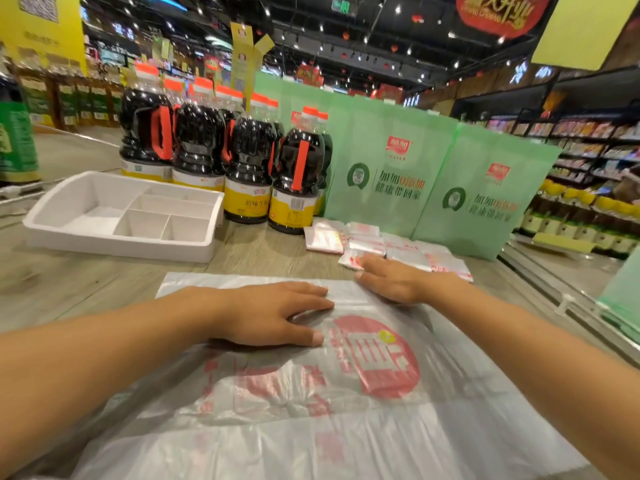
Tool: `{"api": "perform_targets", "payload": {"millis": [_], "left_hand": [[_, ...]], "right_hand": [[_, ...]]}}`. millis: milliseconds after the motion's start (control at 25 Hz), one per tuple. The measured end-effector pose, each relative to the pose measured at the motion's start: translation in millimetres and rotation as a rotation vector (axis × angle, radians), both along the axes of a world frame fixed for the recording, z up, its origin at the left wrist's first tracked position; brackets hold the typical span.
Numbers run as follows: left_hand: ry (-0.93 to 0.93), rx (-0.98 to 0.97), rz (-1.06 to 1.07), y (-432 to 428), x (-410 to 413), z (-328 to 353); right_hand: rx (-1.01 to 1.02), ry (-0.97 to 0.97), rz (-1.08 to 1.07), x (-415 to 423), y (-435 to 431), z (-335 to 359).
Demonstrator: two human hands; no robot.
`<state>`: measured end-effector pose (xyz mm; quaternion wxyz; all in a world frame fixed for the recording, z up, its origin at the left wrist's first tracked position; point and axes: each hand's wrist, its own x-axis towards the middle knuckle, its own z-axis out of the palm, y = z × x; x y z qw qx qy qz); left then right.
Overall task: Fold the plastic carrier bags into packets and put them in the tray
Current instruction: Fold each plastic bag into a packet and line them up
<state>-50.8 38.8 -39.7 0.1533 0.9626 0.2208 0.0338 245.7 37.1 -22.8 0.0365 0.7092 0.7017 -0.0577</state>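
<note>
Table (86, 282): wood-grain top. Carrier bag (346, 393) spread flat at near edge. White divided tray (121, 244) far left. Folded packets (398, 247) far right. Left hand (273, 313), right hand (391, 282): fingers straight, grasping nothing, pressing the bag's far end.

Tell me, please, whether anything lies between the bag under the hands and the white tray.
Nothing visible does: only bare table separates the carrier bag from the tray. The sauce bottles stand beyond the tray's far right corner, and the folded packets lie off to the right.
</note>
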Motion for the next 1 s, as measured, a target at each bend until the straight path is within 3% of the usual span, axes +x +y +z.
{"api": "perform_targets", "payload": {"millis": [240, 480, 640, 760, 920, 1000], "left_hand": [[-0.007, 0.075, 0.036, 1, -4, 5], [-0.096, 0.123, 0.133, -17, -20, 38], [-0.07, 0.083, 0.133, -50, -39, 58], [-0.028, 0.005, 0.148, -88, -47, 47], [0.294, 0.091, 0.258, -119, -40, 23], [0.361, 0.066, 0.265, -121, -37, 22]], "right_hand": [[-0.001, -0.039, -0.024, -9, -8, 12], [0.224, 0.152, 0.046, -19, -77, 65], [0.296, 0.268, 0.073, -18, -156, 63], [0.24, 0.285, 0.028, -21, -207, 42], [-0.016, 0.226, -0.01, -29, -229, 19], [-0.121, 0.157, -0.043, -33, -234, 16]]}}
